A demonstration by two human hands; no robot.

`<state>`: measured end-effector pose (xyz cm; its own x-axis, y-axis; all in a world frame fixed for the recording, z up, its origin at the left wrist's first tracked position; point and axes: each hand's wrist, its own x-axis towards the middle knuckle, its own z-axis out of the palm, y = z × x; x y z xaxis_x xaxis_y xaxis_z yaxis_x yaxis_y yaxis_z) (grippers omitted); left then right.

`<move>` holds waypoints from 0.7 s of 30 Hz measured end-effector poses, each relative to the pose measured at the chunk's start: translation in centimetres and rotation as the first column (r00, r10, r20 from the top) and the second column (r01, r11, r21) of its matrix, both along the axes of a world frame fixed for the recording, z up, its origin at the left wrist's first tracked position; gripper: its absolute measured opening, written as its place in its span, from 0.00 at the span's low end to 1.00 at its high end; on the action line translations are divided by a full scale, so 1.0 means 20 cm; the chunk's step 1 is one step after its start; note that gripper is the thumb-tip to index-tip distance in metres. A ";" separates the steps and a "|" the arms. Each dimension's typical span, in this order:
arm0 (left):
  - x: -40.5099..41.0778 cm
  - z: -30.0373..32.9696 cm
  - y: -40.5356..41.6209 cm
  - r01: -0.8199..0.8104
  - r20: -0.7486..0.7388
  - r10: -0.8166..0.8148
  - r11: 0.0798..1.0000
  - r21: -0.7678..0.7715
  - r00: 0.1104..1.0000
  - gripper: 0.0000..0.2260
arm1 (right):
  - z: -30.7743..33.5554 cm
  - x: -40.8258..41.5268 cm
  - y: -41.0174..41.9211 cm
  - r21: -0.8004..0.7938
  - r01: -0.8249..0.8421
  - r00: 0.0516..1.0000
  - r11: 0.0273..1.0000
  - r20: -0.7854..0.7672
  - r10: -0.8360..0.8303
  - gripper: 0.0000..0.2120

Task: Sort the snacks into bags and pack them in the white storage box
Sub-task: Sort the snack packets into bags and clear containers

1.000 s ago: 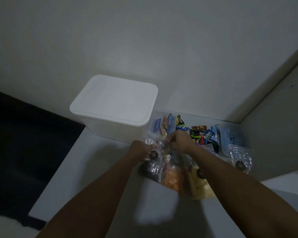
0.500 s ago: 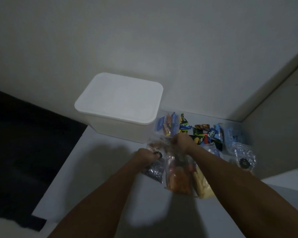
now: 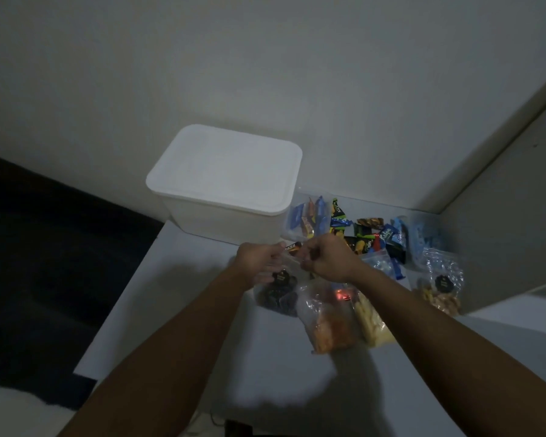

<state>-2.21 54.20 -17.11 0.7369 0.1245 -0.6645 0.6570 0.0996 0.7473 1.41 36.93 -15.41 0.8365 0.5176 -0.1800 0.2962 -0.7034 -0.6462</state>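
Both hands meet over the middle of the white tabletop (image 3: 177, 310), in dim light. The left hand (image 3: 259, 257) and the right hand (image 3: 327, 258) each pinch the top edge of a clear bag (image 3: 278, 291) with curled fingers, one at either end of its mouth, so the bag hangs or lies between them with its opening pulled taut. The bag holds dark snacks in its lower part and carries a round black label. A small wrapped snack (image 3: 292, 247) with a dark brown wrapper shows just between the two hands at the bag's mouth; whether it is inside the bag or behind it cannot be told.

The white box (image 3: 224, 197) stands at the far left of the tabletop against the wall, its lid on, just beyond the hands and apart from them.

Beside the held bag, to its right, lies a bag of orange snacks (image 3: 328, 320), and touching that, partly under the right forearm, a bag of yellow snacks (image 3: 371, 323). Farther right, near the side wall, a fourth bag (image 3: 442, 285) with a black label holds pale brown pieces.

Loose wrapped snacks (image 3: 369, 234) in blue, green, black and orange lie in a row behind the hands, from just right of the box to the corner. Some at the box end sit in a clear bag (image 3: 306, 217).
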 end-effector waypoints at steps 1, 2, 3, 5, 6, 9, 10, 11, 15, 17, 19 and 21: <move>-0.01 0.00 0.01 0.002 0.007 -0.002 1.000 -0.017 1.000 0.13 | 0.01 -0.01 0.01 0.013 0.004 1.000 1.000 -0.011 -0.004 0.04; -0.02 0.00 0.01 0.002 0.016 -0.002 1.000 -0.028 1.000 0.12 | 0.01 -0.02 0.01 0.028 0.007 1.000 1.000 -0.030 -0.006 0.04; -0.04 -0.01 0.02 0.001 0.031 0.000 0.999 -0.035 1.000 0.11 | 0.02 -0.03 0.01 0.038 0.004 0.999 0.999 -0.052 -0.003 0.04; -0.06 -0.02 0.04 -0.002 0.059 0.005 0.999 -0.041 0.998 0.09 | 0.01 -0.04 0.02 0.047 -0.007 0.996 0.999 -0.088 0.011 0.04; -0.08 -0.02 0.05 -0.007 0.070 0.009 0.999 -0.035 0.998 0.08 | 0.01 -0.04 0.02 0.058 -0.008 0.995 0.998 -0.104 0.014 0.05; -0.11 -0.03 0.06 -0.014 0.075 0.014 1.000 0.003 0.997 0.07 | 0.00 -0.06 0.04 0.100 0.032 0.991 0.994 -0.136 -0.018 0.04; -0.12 -0.03 0.06 -0.014 0.072 0.014 1.000 0.010 0.997 0.07 | 0.00 -0.06 0.05 0.098 0.048 0.991 0.994 -0.128 -0.035 0.04; -0.12 -0.02 0.06 -0.013 0.068 0.012 1.000 0.020 0.998 0.06 | 0.01 -0.07 0.06 0.083 0.052 0.994 0.995 -0.104 -0.043 0.04; -0.11 0.02 0.05 -0.026 0.044 0.021 0.993 0.112 0.999 0.04 | 0.04 -0.07 0.09 0.028 0.044 0.999 0.999 0.023 -0.045 0.06; -0.10 0.04 0.06 -0.031 0.031 0.026 0.986 0.162 0.999 0.06 | 0.05 -0.06 0.09 -0.009 0.081 0.989 0.997 0.125 -0.079 0.05; -0.11 0.06 0.06 -0.030 0.023 0.026 0.978 0.205 0.999 0.08 | 0.06 -0.07 0.10 -0.018 0.126 0.966 0.992 0.228 -0.119 0.05; -0.11 0.05 0.07 -0.008 0.047 -0.005 0.963 0.268 0.999 0.10 | 0.06 -0.09 0.11 0.014 0.165 0.940 0.986 0.300 -0.162 0.06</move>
<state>-4.44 55.60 -16.08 0.7657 0.2947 -0.5717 0.6210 -0.1075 0.7764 -0.38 39.06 -14.23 0.9257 0.3683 0.0866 0.3547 -0.7651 -0.5375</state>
